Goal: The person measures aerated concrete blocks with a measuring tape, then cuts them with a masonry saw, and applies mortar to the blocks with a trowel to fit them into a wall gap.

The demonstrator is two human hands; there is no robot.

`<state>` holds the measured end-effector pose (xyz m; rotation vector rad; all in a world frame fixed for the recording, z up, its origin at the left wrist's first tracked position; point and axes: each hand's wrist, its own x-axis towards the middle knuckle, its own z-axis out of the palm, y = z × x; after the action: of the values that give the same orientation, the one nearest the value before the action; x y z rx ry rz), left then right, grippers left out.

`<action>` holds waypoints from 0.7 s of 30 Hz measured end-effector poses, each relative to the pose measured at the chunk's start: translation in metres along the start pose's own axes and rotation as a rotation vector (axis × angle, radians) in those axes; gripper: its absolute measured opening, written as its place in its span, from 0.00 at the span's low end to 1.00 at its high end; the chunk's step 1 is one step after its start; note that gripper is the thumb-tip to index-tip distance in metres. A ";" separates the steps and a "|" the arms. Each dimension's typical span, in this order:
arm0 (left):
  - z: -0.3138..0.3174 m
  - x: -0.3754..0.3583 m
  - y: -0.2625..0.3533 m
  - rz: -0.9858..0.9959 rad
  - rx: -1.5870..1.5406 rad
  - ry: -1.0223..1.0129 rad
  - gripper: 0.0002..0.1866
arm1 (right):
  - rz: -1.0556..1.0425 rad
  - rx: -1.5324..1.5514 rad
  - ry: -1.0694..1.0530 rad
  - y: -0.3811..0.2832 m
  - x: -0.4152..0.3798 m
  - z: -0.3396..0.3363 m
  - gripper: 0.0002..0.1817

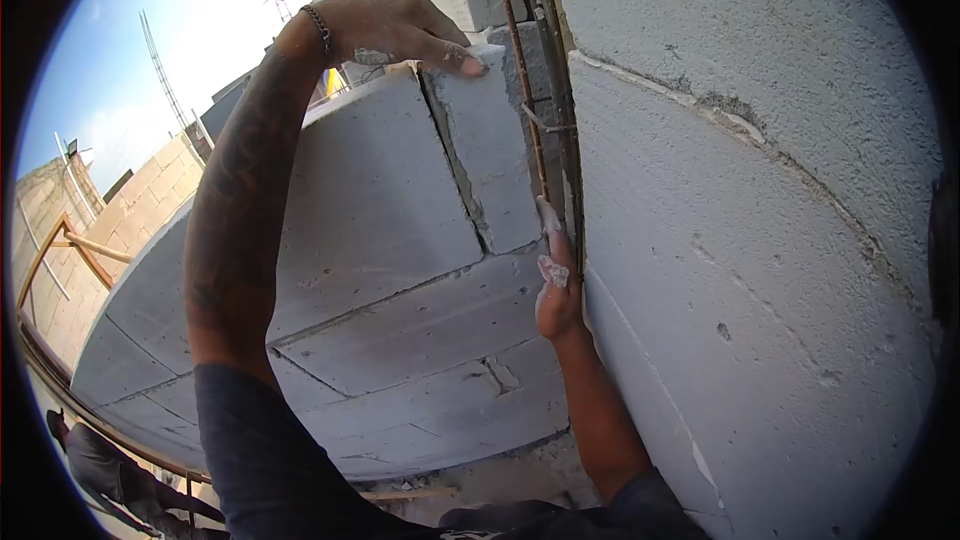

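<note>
A narrow upright grey block [482, 150] stands at the end of the block wall [370, 190], with a dark gap between it and the larger block on its left. My left hand [405, 35] lies over the top of the narrow block, fingers spread and thumb on its upper face. Low on the block's right edge, beside the steel rebar [520, 70], is my right hand [558, 285]. Its fingers point up along the edge, and a whitish lump of mortar [552, 272] sits at the palm. Whether the right fingers grip that lump is unclear.
A tall wall of light blocks [740, 240] rises close on the right. Vertical rebar stands in the gap between the walls. At the lower left is another person [115, 470] in dark clothes. A wooden frame [75, 240] and a further block wall [155, 190] are at the left.
</note>
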<state>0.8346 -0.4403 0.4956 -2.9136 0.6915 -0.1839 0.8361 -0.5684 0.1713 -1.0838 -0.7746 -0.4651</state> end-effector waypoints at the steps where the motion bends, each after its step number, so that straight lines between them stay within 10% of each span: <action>1: -0.001 0.001 0.000 0.006 0.002 -0.002 0.31 | 0.028 -0.046 -0.020 0.001 0.000 -0.001 0.31; 21: 0.000 -0.001 0.007 -0.116 -0.003 -0.013 0.31 | 0.122 -0.110 0.039 -0.006 0.004 0.000 0.26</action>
<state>0.8305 -0.4456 0.4939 -2.9568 0.5208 -0.1761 0.8345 -0.5704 0.1782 -1.2141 -0.6501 -0.4280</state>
